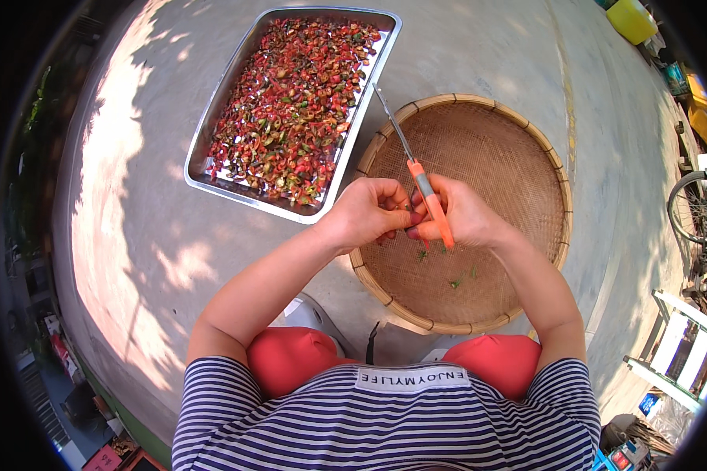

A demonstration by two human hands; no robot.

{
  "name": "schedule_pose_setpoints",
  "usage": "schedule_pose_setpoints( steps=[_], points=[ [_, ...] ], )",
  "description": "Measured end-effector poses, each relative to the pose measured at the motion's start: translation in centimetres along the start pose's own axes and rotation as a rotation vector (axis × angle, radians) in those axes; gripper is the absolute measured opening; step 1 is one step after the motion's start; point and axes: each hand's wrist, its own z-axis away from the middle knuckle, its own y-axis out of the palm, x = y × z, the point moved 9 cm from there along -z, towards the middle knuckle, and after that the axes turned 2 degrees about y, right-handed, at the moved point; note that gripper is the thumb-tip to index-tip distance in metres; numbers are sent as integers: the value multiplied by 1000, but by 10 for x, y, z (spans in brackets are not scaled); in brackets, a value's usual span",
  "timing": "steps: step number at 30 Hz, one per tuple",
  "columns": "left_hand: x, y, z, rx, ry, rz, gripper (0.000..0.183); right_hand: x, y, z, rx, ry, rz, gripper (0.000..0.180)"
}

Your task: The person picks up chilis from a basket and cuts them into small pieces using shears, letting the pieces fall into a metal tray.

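Note:
My right hand (471,212) holds a pair of scissors (422,179) with orange and grey handles. Their blades point up and away, over the gap between tray and basket. My left hand (371,211) meets the right at the fingertips, pinching a small red and green piece, apparently chili pepper, mostly hidden by the fingers. Both hands are above the left part of a round woven bamboo basket (501,176). A few green stem bits (456,284) lie on its weave. Left of it, a rectangular metal tray (259,204) contains many cut red and green chili pieces (297,106).
Both containers rest on a concrete floor (194,235) with patches of sun. My knees (294,356) are close to the basket's near rim. Along the right edge are a yellow bucket (631,21), a bicycle wheel (674,206) and a white slatted stool or ladder (671,341).

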Motion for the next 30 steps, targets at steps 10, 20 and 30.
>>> schedule_pose_setpoints(
  steps=[10,20,30],
  points=[
    [-25,-50,49,-79,123,146,8,44,45,-35,84,-12,157,42],
    [-21,-159,100,-632,277,369,3,67,42,-50,-178,-87,273,27],
    [-4,-181,100,-755,317,502,2,37,70,-27,-118,-50,781,41]
  ],
)
